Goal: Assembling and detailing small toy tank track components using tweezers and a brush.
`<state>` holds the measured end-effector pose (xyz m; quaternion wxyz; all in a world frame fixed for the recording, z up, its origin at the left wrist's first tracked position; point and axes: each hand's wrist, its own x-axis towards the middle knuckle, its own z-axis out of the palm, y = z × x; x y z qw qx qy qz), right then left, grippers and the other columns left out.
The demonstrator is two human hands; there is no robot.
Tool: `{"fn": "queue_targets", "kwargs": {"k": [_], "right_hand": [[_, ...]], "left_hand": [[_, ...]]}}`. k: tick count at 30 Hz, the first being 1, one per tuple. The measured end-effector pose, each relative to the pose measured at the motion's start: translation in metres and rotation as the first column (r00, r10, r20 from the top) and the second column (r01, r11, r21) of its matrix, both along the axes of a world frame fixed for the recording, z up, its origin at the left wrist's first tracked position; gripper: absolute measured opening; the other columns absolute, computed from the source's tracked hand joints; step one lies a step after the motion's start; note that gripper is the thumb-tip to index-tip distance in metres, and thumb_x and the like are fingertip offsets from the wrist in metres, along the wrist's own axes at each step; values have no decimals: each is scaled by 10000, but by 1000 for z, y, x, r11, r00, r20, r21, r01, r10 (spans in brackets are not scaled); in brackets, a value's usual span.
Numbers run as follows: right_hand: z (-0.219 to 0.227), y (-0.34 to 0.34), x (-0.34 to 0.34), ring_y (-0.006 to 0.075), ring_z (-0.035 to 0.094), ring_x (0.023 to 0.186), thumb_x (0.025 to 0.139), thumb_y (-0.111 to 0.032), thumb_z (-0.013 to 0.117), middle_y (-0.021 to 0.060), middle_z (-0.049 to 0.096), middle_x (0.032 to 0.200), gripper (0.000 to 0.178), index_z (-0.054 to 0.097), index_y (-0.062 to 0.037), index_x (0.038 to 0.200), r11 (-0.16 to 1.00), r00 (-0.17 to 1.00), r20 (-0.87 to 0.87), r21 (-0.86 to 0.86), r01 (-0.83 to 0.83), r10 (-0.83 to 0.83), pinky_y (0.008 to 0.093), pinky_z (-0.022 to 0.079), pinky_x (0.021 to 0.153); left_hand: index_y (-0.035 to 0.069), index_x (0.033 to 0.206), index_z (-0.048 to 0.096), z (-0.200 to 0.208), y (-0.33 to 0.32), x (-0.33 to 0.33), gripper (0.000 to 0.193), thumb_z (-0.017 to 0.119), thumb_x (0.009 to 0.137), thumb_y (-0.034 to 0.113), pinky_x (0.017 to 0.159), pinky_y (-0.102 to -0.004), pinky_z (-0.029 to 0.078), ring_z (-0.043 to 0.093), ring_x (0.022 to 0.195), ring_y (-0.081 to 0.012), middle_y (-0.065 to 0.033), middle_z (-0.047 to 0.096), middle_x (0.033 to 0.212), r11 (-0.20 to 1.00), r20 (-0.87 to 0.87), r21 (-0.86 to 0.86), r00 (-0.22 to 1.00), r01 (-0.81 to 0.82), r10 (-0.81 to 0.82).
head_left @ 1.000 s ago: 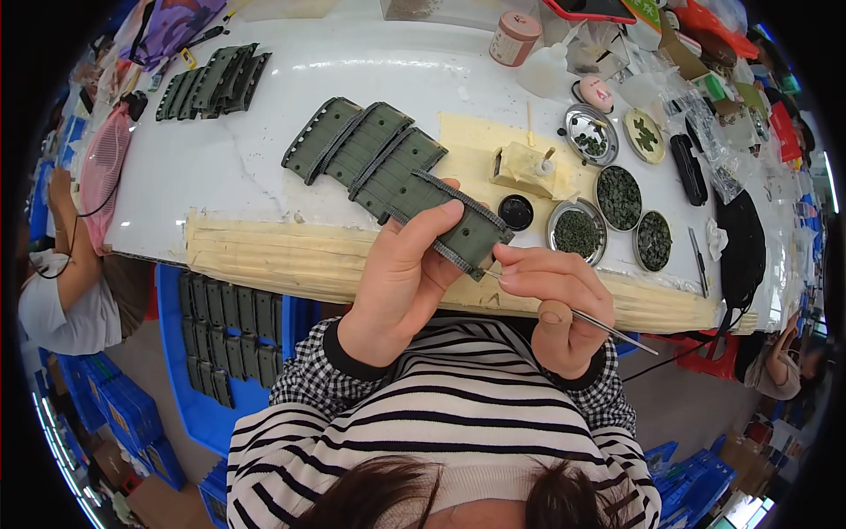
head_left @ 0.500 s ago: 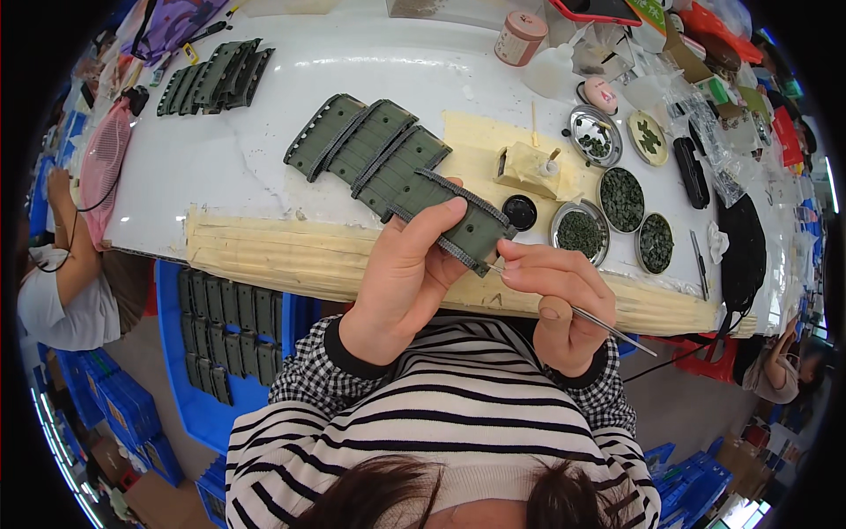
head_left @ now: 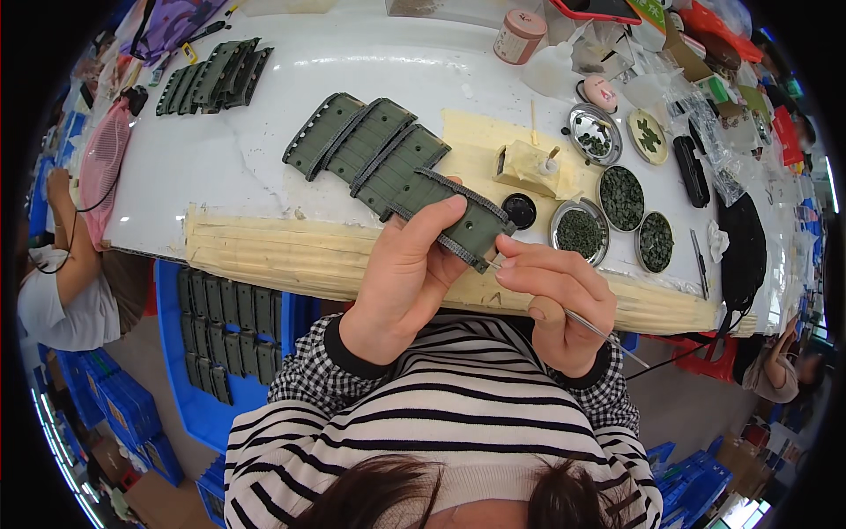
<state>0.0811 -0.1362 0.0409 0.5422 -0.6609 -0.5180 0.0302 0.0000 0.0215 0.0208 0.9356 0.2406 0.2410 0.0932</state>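
1. A long white worktable (head_left: 264,159) curves across the upper half of the view, and a pale cream ribbed mat (head_left: 291,256) covers its near edge just above your hands.
2. Your black-and-white striped top with checked cuffs (head_left: 441,423) fills the lower middle, at 6 o'clock.
3. A blue plastic crate holding dark green pieces (head_left: 220,326) sits below the table edge at 8 o'clock; beside it, at 9 o'clock, another person's arm and white sleeve (head_left: 62,282) reach toward the table.
4. A row of olive-green rectangular strap pieces edged in grey webbing (head_left: 370,145) lies side by side on the table at 12 o'clock from your hands; a second pile of the same pieces (head_left: 211,75) lies well apart at 10 o'clock.
5. Your left hand (head_left: 405,273) is closed in a grip around one olive-green strap piece with grey webbing (head_left: 467,225), thumb on top, holding it tilted just above the mat, at the centre of the view.
6. Your right hand (head_left: 555,300) is at 3 o'clock of the left, fingers pinched shut on a thin silver metal needle tool (head_left: 608,335); its tip meets the lower right end of the held piece.
7. Four small round metal dishes of dark green bits (head_left: 621,198) cluster at 2 o'clock, beside a small cream block (head_left: 524,167) and a small black round lid (head_left: 518,210).
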Motion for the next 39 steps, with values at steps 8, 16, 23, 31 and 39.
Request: {"fn": "queue_targets", "kwargs": {"k": [8, 16, 23, 31, 39], "right_hand": [[-3, -3, -1, 325, 671, 1007, 771, -17, 684, 159, 660, 979, 238, 681, 21, 1005, 1000, 997, 73, 3, -27, 27, 343, 559, 778], [-4, -4, -5, 352, 656, 1032, 793, -55, 692, 168, 646, 1003, 265, 661, 23, 1044, 1000, 994, 112, 22, -3, 0, 362, 564, 811], [4, -5, -2, 336, 651, 1045, 756, -91, 724, 151, 643, 993, 316, 661, 17, 1046, 997, 992, 107, -44, -60, 64, 360, 567, 814], [3, -4, -2, 325, 656, 1037, 711, -83, 741, 144, 645, 990, 345, 665, 12, 1035, 998, 990, 128, -33, -55, 59, 356, 575, 803], [2, -5, 0, 323, 657, 1034, 713, -91, 744, 143, 646, 992, 355, 665, 6, 1045, 997, 988, 142, -42, -59, 64, 352, 573, 798]], "left_hand": [[56, 1204, 520, 1, -2, 0, 293, 577, 927, 132, 897, -344, 519, 618, 1023, -196, -131, 622, 1106, 1000, -27, -17, 1000, -4, 3], [54, 1243, 508, -2, -8, 1, 355, 604, 916, 155, 883, -340, 525, 620, 1013, -195, -138, 615, 1125, 999, -61, -43, 998, -34, 31], [57, 1234, 522, 0, -5, 0, 351, 612, 911, 161, 866, -343, 527, 617, 999, -194, -133, 609, 1116, 999, -27, -54, 1000, -3, 1], [59, 1230, 529, 1, -4, 1, 350, 616, 907, 164, 849, -344, 531, 616, 994, -192, -129, 609, 1112, 999, -56, -45, 998, 1, -4], [57, 1229, 529, -2, -4, 2, 344, 609, 909, 155, 851, -344, 531, 616, 990, -192, -127, 612, 1109, 999, -47, -54, 999, 6, -9]]}}
